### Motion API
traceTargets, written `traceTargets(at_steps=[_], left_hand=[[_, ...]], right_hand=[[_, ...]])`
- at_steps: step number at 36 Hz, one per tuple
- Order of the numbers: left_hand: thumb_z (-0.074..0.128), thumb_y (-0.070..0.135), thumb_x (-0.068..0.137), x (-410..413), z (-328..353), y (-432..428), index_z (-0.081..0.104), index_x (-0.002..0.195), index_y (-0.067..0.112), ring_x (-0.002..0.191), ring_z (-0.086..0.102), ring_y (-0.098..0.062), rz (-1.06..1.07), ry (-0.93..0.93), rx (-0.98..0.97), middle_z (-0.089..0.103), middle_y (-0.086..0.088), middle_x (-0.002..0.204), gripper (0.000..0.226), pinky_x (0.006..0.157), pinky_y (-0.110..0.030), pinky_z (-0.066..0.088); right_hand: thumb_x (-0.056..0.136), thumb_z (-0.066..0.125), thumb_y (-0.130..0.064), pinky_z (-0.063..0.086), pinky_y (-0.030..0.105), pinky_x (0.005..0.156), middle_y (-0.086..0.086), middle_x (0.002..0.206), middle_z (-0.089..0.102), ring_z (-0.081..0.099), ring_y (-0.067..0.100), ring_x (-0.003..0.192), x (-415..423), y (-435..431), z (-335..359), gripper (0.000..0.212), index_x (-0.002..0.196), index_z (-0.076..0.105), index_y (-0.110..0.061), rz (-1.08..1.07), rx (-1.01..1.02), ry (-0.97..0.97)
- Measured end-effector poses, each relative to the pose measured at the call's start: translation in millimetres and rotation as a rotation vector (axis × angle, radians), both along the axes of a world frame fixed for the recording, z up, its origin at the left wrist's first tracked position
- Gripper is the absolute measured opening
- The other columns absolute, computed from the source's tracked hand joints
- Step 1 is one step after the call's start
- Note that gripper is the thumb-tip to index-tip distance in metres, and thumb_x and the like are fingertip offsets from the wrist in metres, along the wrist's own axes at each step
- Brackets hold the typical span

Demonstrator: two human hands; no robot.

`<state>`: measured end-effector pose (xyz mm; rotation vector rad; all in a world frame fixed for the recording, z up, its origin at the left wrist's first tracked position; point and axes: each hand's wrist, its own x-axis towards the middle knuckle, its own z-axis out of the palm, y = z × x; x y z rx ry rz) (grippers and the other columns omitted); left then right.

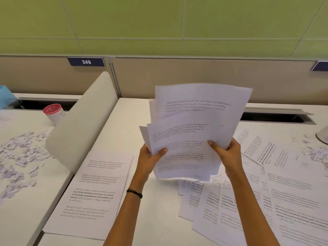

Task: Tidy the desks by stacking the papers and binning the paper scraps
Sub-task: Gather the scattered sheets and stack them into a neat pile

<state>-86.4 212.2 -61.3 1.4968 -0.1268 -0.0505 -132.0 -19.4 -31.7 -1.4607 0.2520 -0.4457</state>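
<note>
White printed papers, unevenly fanned

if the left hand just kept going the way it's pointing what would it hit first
Probably the beige partition behind the desk. The left hand, gripping the sheaf of papers, points forward over bare desk; nothing else shows in that line, though depth is unclear.

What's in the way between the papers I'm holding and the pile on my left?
Nothing visible. Left hand and right hand grip the papers; only bare desk separates them from the pile beside the divider.
</note>
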Motion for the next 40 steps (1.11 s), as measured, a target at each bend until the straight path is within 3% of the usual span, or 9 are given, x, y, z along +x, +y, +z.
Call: traceTargets(at_steps=[4, 9, 16, 20, 24, 26, 31, 36, 40], left_hand=[[0.072, 0.010, 0.078, 4.3, -2.8, -4.3, 0.058, 0.109, 0.020, 0.100, 0.065, -0.014, -0.013, -0.057, -0.001, 0.068, 0.004, 0.109, 0.036, 0.082, -0.027, 0.055], [0.071, 0.016, 0.081, 5.5, -11.4, -12.3, 0.055, 0.121, 0.018, 0.106, 0.063, -0.016, -0.024, -0.070, 0.049, 0.065, 0.003, 0.115, 0.043, 0.084, -0.031, 0.055], [0.063, 0.016, 0.088, 2.8, -11.0, -28.7, 0.055, 0.112, 0.025, 0.094, 0.067, -0.019, 0.043, -0.030, 0.031, 0.065, -0.001, 0.110, 0.027, 0.069, -0.027, 0.057], [0.060, 0.015, 0.089, 5.6, 1.5, -32.3, 0.050, 0.121, 0.016, 0.091, 0.067, -0.014, 0.066, -0.113, 0.040, 0.064, 0.001, 0.109, 0.033, 0.065, -0.024, 0.056], [0.067, 0.019, 0.084, 13.3, 7.1, -27.7, 0.048, 0.112, 0.017, 0.093, 0.064, -0.009, 0.121, -0.193, 0.076, 0.061, 0.003, 0.108, 0.034, 0.071, -0.022, 0.056], [0.070, 0.025, 0.080, 16.1, 3.2, -24.3, 0.047, 0.118, 0.017, 0.099, 0.061, -0.010, 0.101, -0.178, 0.082, 0.059, 0.003, 0.111, 0.045, 0.077, -0.024, 0.056], [0.071, 0.018, 0.081, 10.7, -16.4, -26.1, 0.047, 0.123, 0.017, 0.097, 0.060, -0.001, 0.049, -0.083, 0.089, 0.060, 0.008, 0.109, 0.048, 0.072, -0.015, 0.053], [0.065, 0.015, 0.085, 3.1, -35.2, -34.3, 0.049, 0.125, 0.016, 0.100, 0.060, -0.012, 0.032, -0.016, 0.108, 0.061, 0.006, 0.109, 0.043, 0.068, -0.017, 0.053], [0.064, 0.017, 0.086, 3.9, -31.5, -37.0, 0.050, 0.124, 0.014, 0.097, 0.062, -0.018, 0.063, -0.036, 0.123, 0.062, 0.003, 0.107, 0.041, 0.065, -0.018, 0.054]], right_hand=[[0.076, 0.072, -0.006, 0.054, 0.017, 0.062, -0.008, 0.097, 0.068, 0.067, 0.004, 0.081, -2.7, -1.5, -11.7, 0.030, 0.098, 0.062, -0.023, 0.045, -0.056, 0.049], [0.077, 0.072, -0.009, 0.053, 0.017, 0.058, -0.007, 0.092, 0.068, 0.068, 0.003, 0.075, -5.5, 1.5, -24.5, 0.023, 0.091, 0.063, -0.024, 0.073, -0.048, 0.131], [0.079, 0.070, -0.008, 0.054, 0.019, 0.057, -0.006, 0.087, 0.070, 0.069, 0.006, 0.072, -5.3, 8.1, -27.1, 0.017, 0.090, 0.066, -0.021, 0.040, -0.058, 0.134], [0.079, 0.070, -0.010, 0.054, 0.019, 0.056, -0.005, 0.085, 0.070, 0.069, 0.008, 0.071, -2.3, 9.9, -15.3, 0.014, 0.089, 0.066, -0.019, -0.011, -0.067, 0.074], [0.076, 0.073, -0.012, 0.053, 0.016, 0.057, -0.012, 0.088, 0.068, 0.068, 0.002, 0.074, -3.1, 6.4, -6.2, 0.022, 0.090, 0.064, -0.026, 0.004, -0.099, 0.045], [0.073, 0.076, -0.014, 0.054, 0.016, 0.060, -0.015, 0.091, 0.068, 0.067, 0.001, 0.079, -4.4, 3.6, -7.0, 0.028, 0.092, 0.063, -0.030, 0.034, -0.122, 0.076], [0.070, 0.078, -0.011, 0.053, 0.015, 0.057, -0.018, 0.079, 0.072, 0.068, 0.000, 0.076, -9.6, 2.7, -20.0, 0.031, 0.090, 0.063, -0.029, 0.063, -0.016, 0.133], [0.077, 0.070, -0.006, 0.055, 0.018, 0.058, -0.008, 0.093, 0.067, 0.066, 0.011, 0.083, -11.4, 12.8, -31.9, 0.031, 0.095, 0.059, -0.029, 0.042, 0.054, 0.167], [0.077, 0.071, -0.008, 0.055, 0.020, 0.056, -0.007, 0.089, 0.066, 0.065, 0.016, 0.080, -6.2, 14.5, -27.8, 0.029, 0.091, 0.059, -0.030, -0.001, 0.032, 0.160]])
